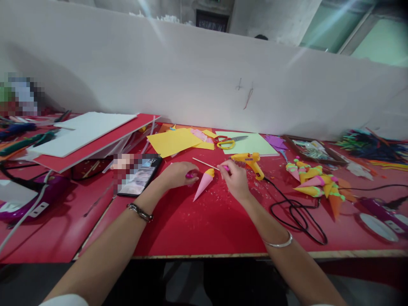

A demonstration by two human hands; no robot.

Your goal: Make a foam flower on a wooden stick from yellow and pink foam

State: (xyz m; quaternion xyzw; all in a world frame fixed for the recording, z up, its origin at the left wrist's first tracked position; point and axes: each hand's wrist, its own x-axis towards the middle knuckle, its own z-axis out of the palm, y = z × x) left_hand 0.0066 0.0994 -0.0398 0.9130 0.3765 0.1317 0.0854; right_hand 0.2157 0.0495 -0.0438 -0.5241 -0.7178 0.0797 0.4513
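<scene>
A pink paper cone with a yellow top (pixel 204 185) lies on the red table (pixel 197 233) between my hands. My right hand (pixel 235 177) is closed on a thin wooden stick (pixel 205 163), which points up and left above the cone; a bit of pink material shows at its fingertips. Left of the cone, my left hand (pixel 178 175) has its fingers curled together around a small magenta piece (pixel 190 174). Neither hand touches the cone.
A yellow glue gun (pixel 250 161) with a black cord lies right of my right hand. Scissors (pixel 227 142) rest on pale green paper behind. Finished-looking cones (pixel 318 182) are piled at right. A phone (pixel 138 176) lies left, near stacked boards (pixel 83 131).
</scene>
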